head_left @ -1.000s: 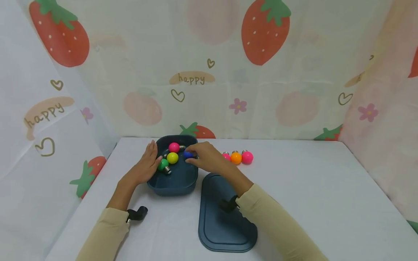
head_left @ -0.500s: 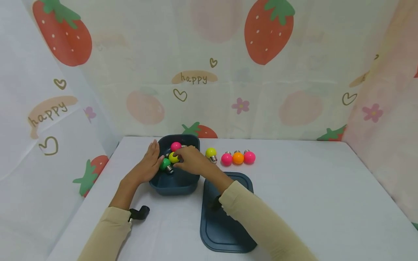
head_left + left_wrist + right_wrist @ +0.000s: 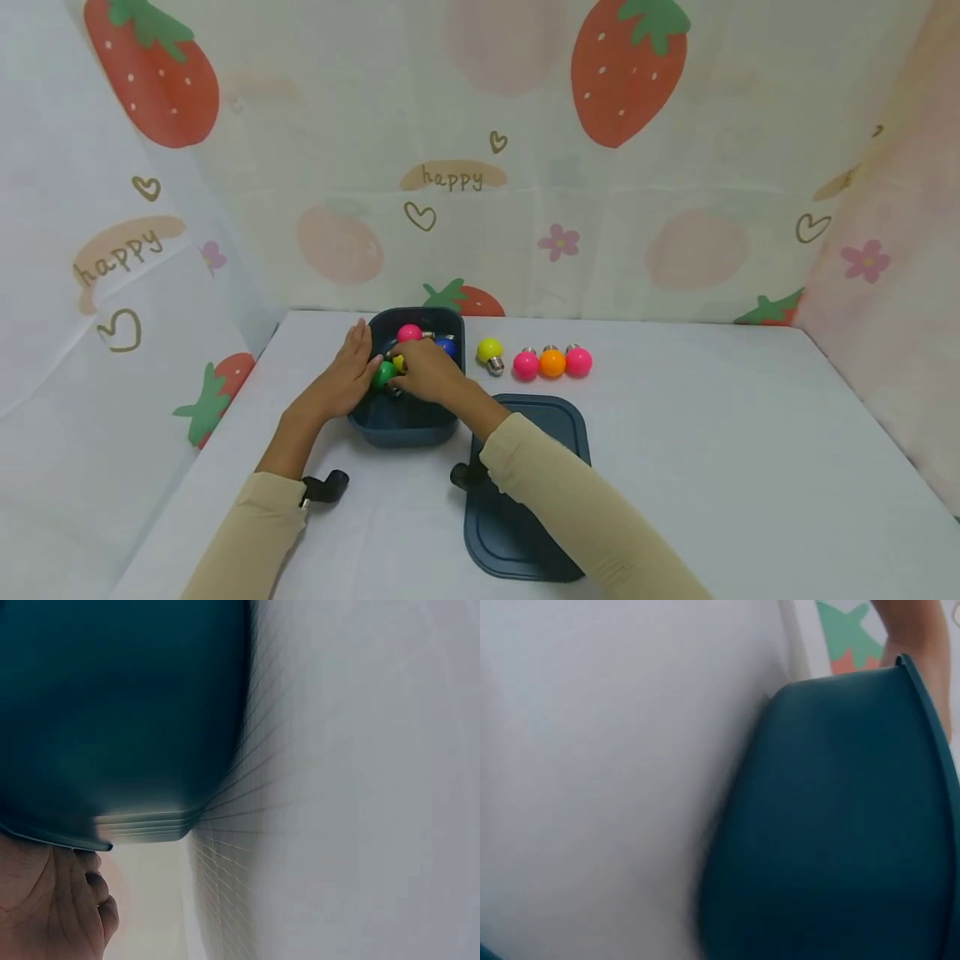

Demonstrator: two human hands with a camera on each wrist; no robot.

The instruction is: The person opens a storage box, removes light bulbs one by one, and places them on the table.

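Note:
My left hand (image 3: pixel 345 371) lies with straight fingers against the left side of a dark blue plastic box (image 3: pixel 405 435). My right hand (image 3: pixel 429 372) reaches into the box, its thumb and fingers bent about a yellow light bulb (image 3: pixel 400 364) and beside a green light bulb (image 3: pixel 384 374). The hand partly covers both, so a firm grip cannot be made out. A pink bulb (image 3: pixel 409 333) and a blue bulb (image 3: pixel 447 345) lie farther back inside. The left wrist view shows the left palm (image 3: pixel 45 892) under the box rim; in the right wrist view the box wall (image 3: pixel 840 817) hides the fingers.
Right of the box lie a yellow bulb (image 3: pixel 490 349), a pink bulb (image 3: pixel 526 365), an orange bulb (image 3: pixel 552 362) and another pink bulb (image 3: pixel 579 361). The matching lid (image 3: pixel 510 546) is flat on the white table (image 3: pixel 712 467), under the right forearm.
My right hand has let go of the blue bulb, which now lies at the box's right side, and moved left to the yellow and green bulbs. My left hand stays at the box.

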